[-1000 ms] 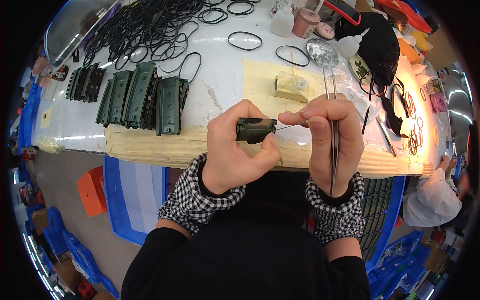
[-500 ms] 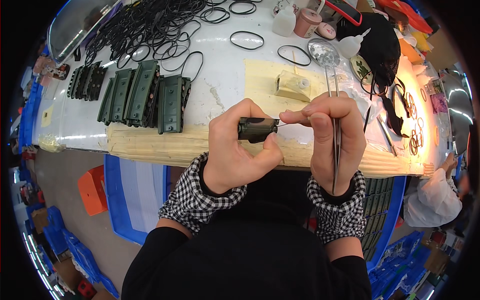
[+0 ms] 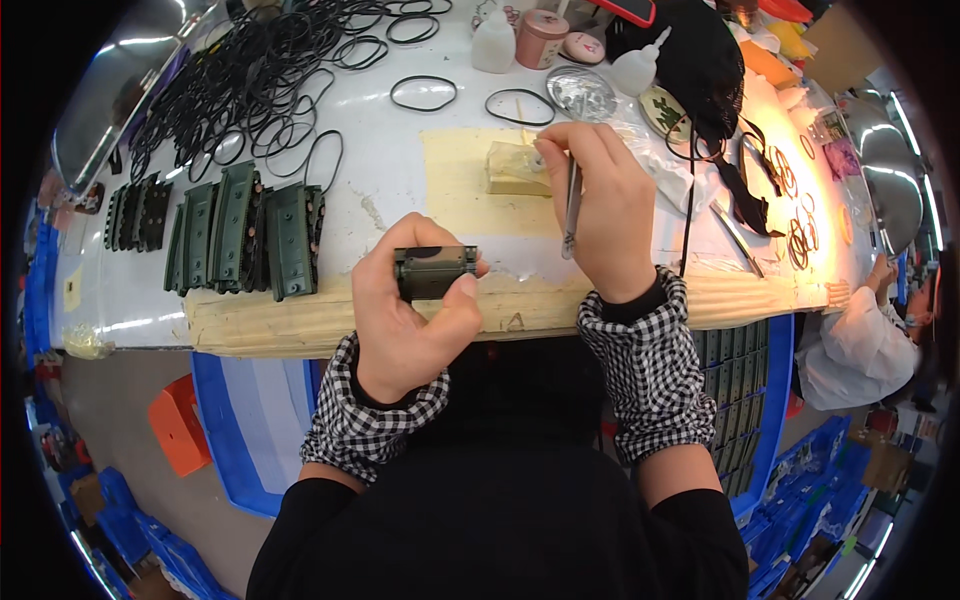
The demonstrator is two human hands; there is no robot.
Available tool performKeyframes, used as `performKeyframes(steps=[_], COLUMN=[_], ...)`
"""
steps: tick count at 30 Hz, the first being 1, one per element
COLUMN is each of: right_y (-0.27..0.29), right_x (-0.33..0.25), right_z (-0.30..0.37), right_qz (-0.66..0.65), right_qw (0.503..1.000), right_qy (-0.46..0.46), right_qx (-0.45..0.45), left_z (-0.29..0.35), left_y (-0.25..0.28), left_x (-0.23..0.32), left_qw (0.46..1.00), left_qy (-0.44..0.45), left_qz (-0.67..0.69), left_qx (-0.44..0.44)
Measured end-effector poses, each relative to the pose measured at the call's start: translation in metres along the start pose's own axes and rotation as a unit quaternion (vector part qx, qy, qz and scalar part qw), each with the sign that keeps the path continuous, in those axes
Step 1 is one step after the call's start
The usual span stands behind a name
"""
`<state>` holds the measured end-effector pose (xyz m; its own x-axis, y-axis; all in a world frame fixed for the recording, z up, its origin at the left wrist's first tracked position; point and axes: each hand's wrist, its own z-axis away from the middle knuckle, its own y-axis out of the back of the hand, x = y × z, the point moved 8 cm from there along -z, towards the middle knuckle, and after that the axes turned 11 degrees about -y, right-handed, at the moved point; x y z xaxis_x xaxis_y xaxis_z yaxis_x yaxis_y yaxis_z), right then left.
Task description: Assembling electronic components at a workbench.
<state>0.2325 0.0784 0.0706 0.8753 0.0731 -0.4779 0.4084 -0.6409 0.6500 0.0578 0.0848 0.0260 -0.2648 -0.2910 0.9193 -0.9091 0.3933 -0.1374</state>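
Observation:
My left hand (image 3: 405,325) grips a small green-and-brown camouflage plastic model part (image 3: 435,272) between fingers and thumb, above the table's front edge. Metal tweezers (image 3: 572,212) lie tucked in my right hand (image 3: 610,205), pointing along the palm. The bent fingertips of that hand are at a yellow-taped block (image 3: 518,172) on the table, touching or very near its whitish top, which they partly cover. Whether they pinch anything there, I cannot tell. Under the block is a square of yellow tape (image 3: 455,215).
Green model hulls with dark tracks (image 3: 290,240) stand in rows at the left. Behind them black rubber bands (image 3: 230,80) are heaped. Bottles (image 3: 493,42), a pink jar (image 3: 541,38), a foil dish (image 3: 582,95) and a black mesh bag (image 3: 690,70) sit at the back right.
My right hand has moved away from the model part, forward to the taped block, tweezers still in it. My left hand keeps its hold on the part. The whole view has shifted slightly.

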Motion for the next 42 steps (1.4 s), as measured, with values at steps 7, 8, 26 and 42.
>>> performKeyframes(steps=[7, 8, 26, 42], right_y=[0.014, 0.013, 0.237, 0.255], right_x=[0.005, 0.006, 0.339, 0.418], right_z=[-0.002, -0.003, -0.06, -0.079], right_qz=[-0.066, -0.069, 0.396, 0.425], right_qw=[0.998, 0.997, 0.877, 0.842], right_qy=[-0.006, 0.0, -0.264, -0.314], right_qx=[-0.016, -0.018, 0.062, 0.108], left_z=[-0.001, -0.002, 0.016, 0.028], left_y=[0.003, 0.003, -0.018, -0.013], left_x=[0.0, 0.001, -0.011, -0.012], left_qw=[0.999, 0.998, 0.952, 0.96], left_qy=[0.01, 0.01, 0.126, 0.139], left_qz=[0.047, 0.06, 0.266, 0.235], left_qx=[-0.005, 0.002, -0.08, -0.055])
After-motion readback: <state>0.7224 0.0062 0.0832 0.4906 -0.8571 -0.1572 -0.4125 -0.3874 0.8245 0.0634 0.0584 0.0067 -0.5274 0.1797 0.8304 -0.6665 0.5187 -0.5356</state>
